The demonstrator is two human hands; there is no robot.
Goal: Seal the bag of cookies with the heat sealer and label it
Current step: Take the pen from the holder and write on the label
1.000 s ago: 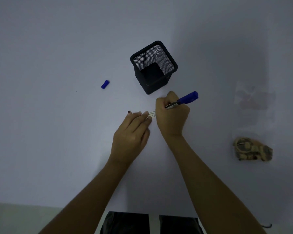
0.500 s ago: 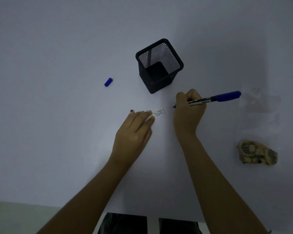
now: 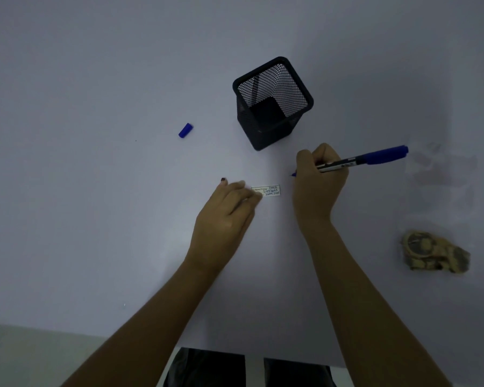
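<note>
Tabletop (image 3: 95, 79): plain pale sheet, near edge at the bottom of the view. Mesh pen cup (image 3: 273, 103) stands upright around the centre, looks empty. Bag of cookies (image 3: 437, 251) lies toward the right edge, well apart from both hands; clear film above the cookies is barely visible, so seal state can't be told. No heat sealer in view.

Right hand (image 3: 317, 185): fingers curled shut around a blue pen (image 3: 358, 160), tip pointing left and near the sheet, just right of the label, not on it. Left hand (image 3: 225, 219): flat, fingers extended and close together, gripping nothing, fingertips (image 3: 256, 195) pressing the label's left end.

Label (image 3: 266, 190): small white strip between the two hands, flat on the sheet, roughly mid-table. Handwritten lines on it, dates apparently. Writing looks done; sticking it on the bag still to do.

Pen cap (image 3: 185, 130): lies loose left of the cup, well apart from everything.

Risks, as judged:
- Fresh ink under or beside the left fingertips could smear if they slide right.
- Uncapped tip near the sheet could mark it or the label.
- Small strip is hard to lift off a flat surface; could curl or stick to itself.
- Bag is a long reach away; label could go on crooked over loose film.
</note>
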